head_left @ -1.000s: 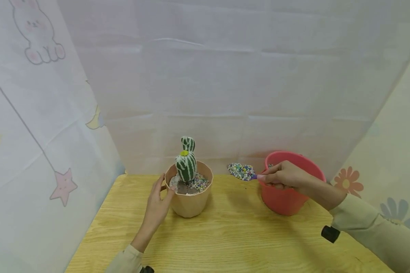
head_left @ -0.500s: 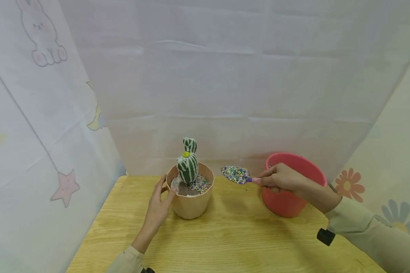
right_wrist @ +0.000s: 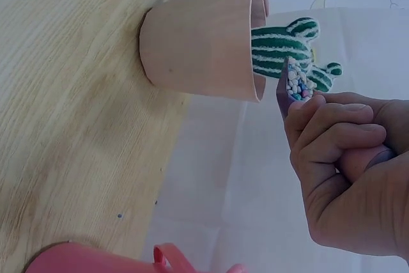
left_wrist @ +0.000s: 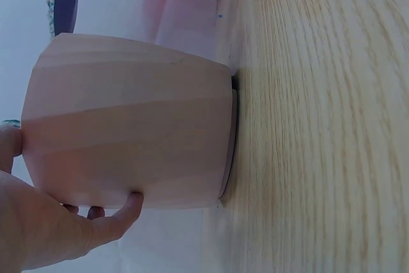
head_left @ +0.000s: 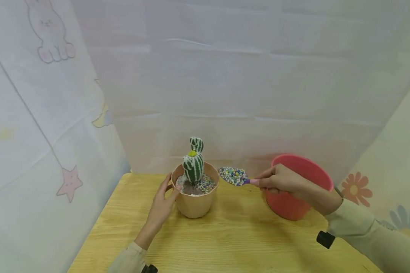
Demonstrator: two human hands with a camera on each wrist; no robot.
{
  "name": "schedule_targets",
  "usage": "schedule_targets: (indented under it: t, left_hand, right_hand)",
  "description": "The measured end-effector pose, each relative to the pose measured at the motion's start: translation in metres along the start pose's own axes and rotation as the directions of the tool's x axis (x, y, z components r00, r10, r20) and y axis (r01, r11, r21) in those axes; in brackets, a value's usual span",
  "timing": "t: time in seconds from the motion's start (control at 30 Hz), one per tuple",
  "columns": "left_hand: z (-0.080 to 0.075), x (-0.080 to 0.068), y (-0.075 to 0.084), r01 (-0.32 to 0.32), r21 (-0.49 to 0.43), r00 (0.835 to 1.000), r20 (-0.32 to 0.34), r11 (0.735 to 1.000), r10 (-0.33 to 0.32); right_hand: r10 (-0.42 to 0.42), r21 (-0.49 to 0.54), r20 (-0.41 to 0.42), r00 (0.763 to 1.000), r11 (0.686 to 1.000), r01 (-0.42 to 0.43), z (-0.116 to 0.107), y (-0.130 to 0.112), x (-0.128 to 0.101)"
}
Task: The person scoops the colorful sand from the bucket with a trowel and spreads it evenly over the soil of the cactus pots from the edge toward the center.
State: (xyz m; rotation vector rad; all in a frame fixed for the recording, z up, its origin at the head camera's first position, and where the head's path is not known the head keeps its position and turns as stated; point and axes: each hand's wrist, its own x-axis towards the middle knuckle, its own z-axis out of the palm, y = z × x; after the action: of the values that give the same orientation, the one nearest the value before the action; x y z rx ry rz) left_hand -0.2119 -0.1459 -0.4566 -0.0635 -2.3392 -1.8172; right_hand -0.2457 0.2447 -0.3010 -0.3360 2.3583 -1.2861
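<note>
My left hand (head_left: 162,204) grips the rim and side of a beige faceted flowerpot (head_left: 195,206), its thumb at the rim and its fingers along the outside. A knitted green-and-white cactus (head_left: 194,168) with a yellow flower stands in the pot. Around its base lie brown soil, whitish material and, on the right side, coloured pebbles (head_left: 205,184). In my right hand (head_left: 283,180) is a small trowel (head_left: 254,182) with a pink handle and purple neck. Its blade carries a heap of multicoloured pebbles (head_left: 232,175), held level just right of the pot rim.
A red-pink bucket (head_left: 287,207) stands on the right, partly behind my right forearm. A few stray pebbles (right_wrist: 119,215) lie on the wooden table (head_left: 198,246). White fabric walls (head_left: 208,83) with printed cartoons close off the back and sides.
My right hand has carried the loaded trowel leftward from beside the bucket to near the pot rim. My left hand keeps its grip on the pot. The head view has shifted slightly.
</note>
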Motion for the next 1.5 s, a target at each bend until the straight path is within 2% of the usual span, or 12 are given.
schedule_targets:
  t: [0.3,0.53,0.7,0.87,1.0,1.07,1.3,1.5]
  left_hand:
    - [0.002,0.003,-0.005,-0.022,-0.025,1.0,0.019,0.999,0.023]
    - [0.002,0.005,-0.008,-0.04,-0.046,0.999,0.023,0.998,0.041]
    - [0.001,0.004,-0.006,-0.054,-0.072,0.998,0.034,0.996,0.056]
    - [-0.002,0.0,0.005,-0.023,-0.106,0.998,0.055,0.994,0.029]
    - [-0.003,-0.007,0.021,-0.012,-0.109,0.998,0.066,0.994,0.019]
    - [-0.004,-0.008,0.024,-0.012,-0.108,0.998,0.059,0.994,0.019]
    - [0.002,0.002,-0.002,-0.047,-0.089,0.999,0.013,0.995,0.049]
    - [0.002,0.004,-0.009,-0.072,-0.088,0.997,0.004,0.993,0.073]
  right_hand:
    - [0.015,-0.005,0.01,1.0,1.0,-0.015,0.012,-0.004,0.009]
    - [-0.008,-0.016,0.047,0.999,1.0,0.008,0.022,-0.01,0.015]
    - [-0.014,0.021,0.079,0.997,1.0,0.013,0.028,-0.016,0.019]
    - [-0.021,0.071,0.121,0.992,0.997,0.013,0.035,-0.018,0.024]
    - [-0.03,0.072,0.146,0.989,0.997,0.02,0.042,-0.019,0.028]
    - [-0.038,0.071,0.164,0.986,0.997,0.026,0.046,-0.021,0.031]
    - [-0.044,0.069,0.204,0.978,0.997,0.03,0.058,-0.029,0.041]
    - [-0.034,0.081,0.234,0.972,0.997,0.015,0.067,-0.032,0.055]
